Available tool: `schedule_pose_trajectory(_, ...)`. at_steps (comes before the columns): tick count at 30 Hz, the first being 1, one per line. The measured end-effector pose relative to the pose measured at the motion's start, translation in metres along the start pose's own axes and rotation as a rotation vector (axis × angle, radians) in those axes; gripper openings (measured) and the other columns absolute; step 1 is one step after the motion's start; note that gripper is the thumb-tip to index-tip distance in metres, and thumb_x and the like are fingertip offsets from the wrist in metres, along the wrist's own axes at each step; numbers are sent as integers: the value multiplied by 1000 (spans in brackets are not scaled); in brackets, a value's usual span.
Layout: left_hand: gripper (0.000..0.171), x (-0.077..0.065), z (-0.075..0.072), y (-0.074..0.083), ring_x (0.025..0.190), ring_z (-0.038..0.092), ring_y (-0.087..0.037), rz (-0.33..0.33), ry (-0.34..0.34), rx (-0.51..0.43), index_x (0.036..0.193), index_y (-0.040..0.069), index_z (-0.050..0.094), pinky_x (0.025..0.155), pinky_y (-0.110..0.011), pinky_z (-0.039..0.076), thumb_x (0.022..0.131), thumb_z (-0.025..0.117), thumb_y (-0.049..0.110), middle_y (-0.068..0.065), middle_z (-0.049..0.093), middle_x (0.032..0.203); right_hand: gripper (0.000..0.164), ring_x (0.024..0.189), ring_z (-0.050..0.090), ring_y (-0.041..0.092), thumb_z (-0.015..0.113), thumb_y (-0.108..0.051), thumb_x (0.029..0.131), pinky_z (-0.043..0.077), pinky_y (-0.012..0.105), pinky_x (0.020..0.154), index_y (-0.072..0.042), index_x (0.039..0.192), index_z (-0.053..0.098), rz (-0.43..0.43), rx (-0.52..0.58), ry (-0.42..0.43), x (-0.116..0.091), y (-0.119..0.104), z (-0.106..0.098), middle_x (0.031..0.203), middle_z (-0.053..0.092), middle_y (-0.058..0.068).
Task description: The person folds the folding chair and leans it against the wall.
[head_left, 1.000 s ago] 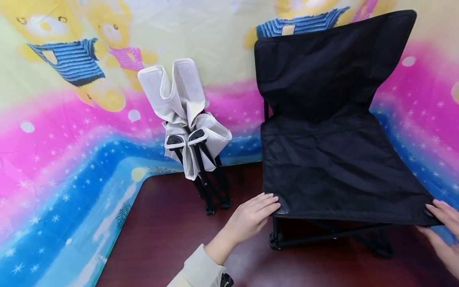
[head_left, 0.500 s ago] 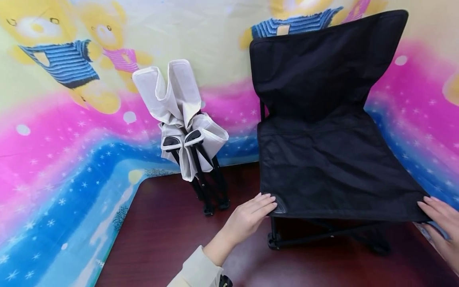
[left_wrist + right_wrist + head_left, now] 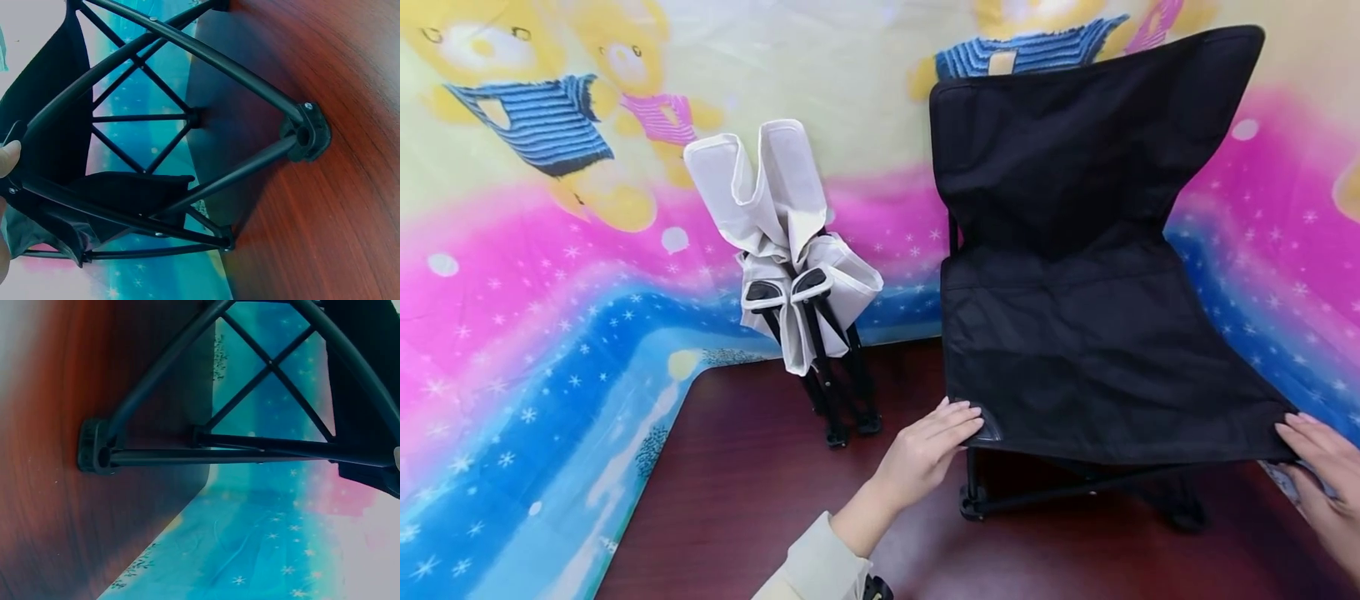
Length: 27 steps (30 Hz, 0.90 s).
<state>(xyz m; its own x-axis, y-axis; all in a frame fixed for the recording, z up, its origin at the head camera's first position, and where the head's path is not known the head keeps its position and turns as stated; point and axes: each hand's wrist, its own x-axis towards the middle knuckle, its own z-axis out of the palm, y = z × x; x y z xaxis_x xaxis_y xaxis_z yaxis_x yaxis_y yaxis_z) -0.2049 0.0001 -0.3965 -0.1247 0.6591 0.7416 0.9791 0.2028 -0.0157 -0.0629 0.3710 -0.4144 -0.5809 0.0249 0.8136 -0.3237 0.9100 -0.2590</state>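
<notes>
A black folding camp chair stands opened out on the dark red wooden tabletop, its backrest at the far side. My left hand grips the seat's front left corner, fingers lying over the fabric. In the left wrist view the thumb shows at the corner joint, under the seat. At the front right corner my right hand holds the seat the same way, partly cut off by the view's edge. Crossed black leg tubes and plastic feet show below the seat in both wrist views.
To the left, a folded chair with white fabric and bundled black legs stands close to the backdrop. A printed cloth with bears and snowflakes hangs behind both chairs. The dark red tabletop reaches toward the front left.
My right hand has drawn slightly left with the seat's right corner, and the front edge sags a little more. The chair's right front foot sits slightly further left. The left hand keeps its hold.
</notes>
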Motion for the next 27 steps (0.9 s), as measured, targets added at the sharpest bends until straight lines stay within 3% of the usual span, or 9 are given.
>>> schedule_pose_trajectory(3, 30, 2, -2, 2, 110, 47, -15, -23, 0, -3, 107, 3, 60, 92, -33, 34, 77, 61, 1, -7, 58, 110, 55, 121, 28, 5, 34, -37, 89, 20, 26, 100, 7, 120, 47, -6, 28, 22, 2, -2, 0, 128, 36, -9)
schedule_pose_trajectory(6, 32, 5, -3, 3, 109, 48, -14, -39, -4, 1, 107, 4, 60, 93, -32, 34, 75, 63, 2, -6, 58, 108, 52, 120, 30, 4, 35, -37, 88, 21, 24, 99, 2, 120, 48, -4, 47, 40, 3, -4, 1, 124, 33, -21)
schedule_pose_trajectory(10, 31, 8, -6, 3, 108, 48, -13, -44, -16, 13, 106, 4, 61, 93, -30, 33, 76, 63, 6, -6, 59, 107, 59, 119, 31, 4, 37, -37, 87, 21, 23, 99, 16, 110, 50, -13, 66, 51, 6, -6, -1, 123, 35, -21)
schedule_pose_trajectory(18, 33, 12, -13, 5, 107, 49, -14, -56, 4, 7, 105, 3, 62, 92, -30, 34, 72, 66, 4, -6, 60, 106, 60, 118, 32, 2, 38, -38, 87, 23, 22, 98, 18, 106, 51, -43, 75, 36, 17, -19, -3, 122, 35, -22)
schedule_pose_trajectory(27, 33, 20, -18, 9, 107, 49, -15, -58, 44, -21, 106, 1, 61, 91, -30, 35, 73, 65, 3, -8, 59, 107, 60, 116, 35, 4, 40, -38, 88, 25, 23, 97, 19, 102, 53, -50, 74, 89, 30, -36, -3, 121, 38, -17)
